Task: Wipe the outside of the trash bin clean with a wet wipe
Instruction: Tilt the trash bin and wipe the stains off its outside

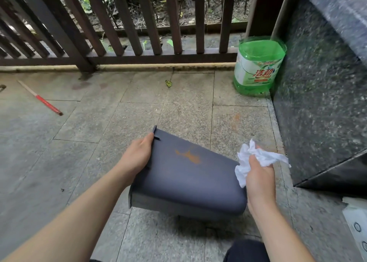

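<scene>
Now the right hand [259, 174] is clenched around a crumpled white wet wipe [256, 158], which bunches out above and beside the knuckles. It sits just off the closed bottom end of the trash bin [186, 174], the heel of the hand close against that rounded corner; whether the wipe itself touches the plastic I cannot tell.

The bin is tipped on its side and held clear of the stone floor [139, 107], its broad grey wall facing up. Its long axis runs from the right hand across to the left hand [137, 154], which grasps the open rim at the far end, thumb hooked over the edge.

What matters is the orange stain [189, 156] on that upturned wall. It lies to the left of the wipe hand and a little farther from the body, between the two hands. The right hand is the one carrying the wipe, so my guess is that the stroke runs leftward along the bin's length while the left hand braces the rim.

Beyond the right hand, a green detergent bottle [258, 67] stands in the corner, well apart.
</scene>
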Demonstrator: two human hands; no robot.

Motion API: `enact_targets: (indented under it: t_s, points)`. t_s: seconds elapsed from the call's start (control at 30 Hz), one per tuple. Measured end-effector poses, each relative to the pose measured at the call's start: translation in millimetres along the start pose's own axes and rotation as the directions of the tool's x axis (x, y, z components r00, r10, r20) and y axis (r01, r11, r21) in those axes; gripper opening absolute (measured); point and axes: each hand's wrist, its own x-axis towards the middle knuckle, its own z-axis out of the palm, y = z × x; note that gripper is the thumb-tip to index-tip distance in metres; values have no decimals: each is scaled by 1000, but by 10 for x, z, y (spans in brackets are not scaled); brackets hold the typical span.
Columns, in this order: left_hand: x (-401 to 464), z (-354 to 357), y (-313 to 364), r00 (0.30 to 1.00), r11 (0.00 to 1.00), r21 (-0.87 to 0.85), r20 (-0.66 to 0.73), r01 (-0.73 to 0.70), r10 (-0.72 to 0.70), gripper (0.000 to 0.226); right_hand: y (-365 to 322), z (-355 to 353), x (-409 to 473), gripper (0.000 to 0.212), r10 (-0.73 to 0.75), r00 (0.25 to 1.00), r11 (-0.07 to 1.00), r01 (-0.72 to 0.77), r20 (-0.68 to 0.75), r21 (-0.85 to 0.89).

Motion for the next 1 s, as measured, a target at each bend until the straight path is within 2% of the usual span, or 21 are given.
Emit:
enact_targets:
  t_s: [0.17,0.3,0.4,0.5,0.7,0.9,1.0]
  points:
    - [-12,-97,-85,969,968,-94,97,234,-225,80,68,-9,33,29,-2,1000,995,-1,-26,-100]
    - [-17,-108,-75,959,955,-148,167,255,-230,74,208,-28,83,18,81,994,970,-60,79,-235]
    - [-7,-106,-48,928,930,-219,298,294,-223,61,309,-7,90,28,59,989,925,-3,136,-379]
    - [-13,-86,-10,904,922,-242,380,301,-195,50,334,47,60,24,47,982,861,52,182,-506]
    - [-72,66,75,923,892,-315,309,325,-227,58,422,174,-10,58,8,990,742,89,142,-664]
    - [-350,128,-26,933,815,-456,220,357,-286,58,551,282,-49,52,-88,982,748,176,168,-640]
    - [-413,138,-37,927,786,-492,180,374,-329,61,547,339,-26,51,-87,964,753,228,250,-618]
